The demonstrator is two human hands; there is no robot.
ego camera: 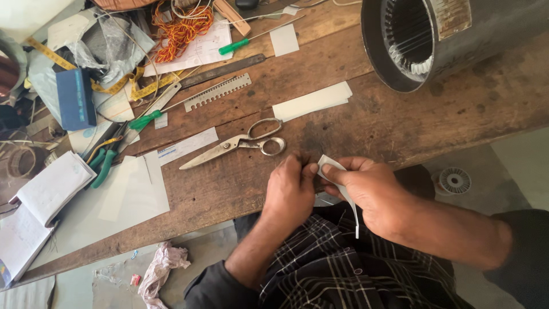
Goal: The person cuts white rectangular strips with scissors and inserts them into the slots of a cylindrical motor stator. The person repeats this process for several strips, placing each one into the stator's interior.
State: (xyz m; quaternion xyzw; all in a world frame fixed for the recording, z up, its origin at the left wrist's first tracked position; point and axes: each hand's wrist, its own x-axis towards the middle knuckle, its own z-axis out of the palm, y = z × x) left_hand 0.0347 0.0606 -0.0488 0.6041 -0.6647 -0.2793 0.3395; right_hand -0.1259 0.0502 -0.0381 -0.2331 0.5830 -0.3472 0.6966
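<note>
**Paper strip half folded at the bench edge**

Bench (366, 123) first: worn wooden planks run out ahead of my hands, and I work at their near edge, above my lap. Beyond my right hand, up and to the right, lies the big steel motor housing (452, 40) on its side, its slotted bore facing me. Straight ahead of both hands lies a stack of cut white sheets (311, 101), and just ahead of my left hand are the scissors (234, 144), blades nearly shut. Further off to the left lie a toothed metal gauge (217, 91) and a green-handled screwdriver (251, 38).

As far as I can judge, the cutting is done, since pieces lie ready and the scissors are down; the shaping of this one piece is under way, with a crease showing at its upper end and the long lower end hanging unfolded. I cannot tell whether any slot in the housing is lined yet.

My right hand (372, 191) is clamped on the white paper strip (337, 177), thumb and fingers pinching it near the top, the tail hanging past my palm toward my lap. My left hand (290, 191) is curled shut, its fingertips pressing the strip's folded end, touching my right thumb.
</note>
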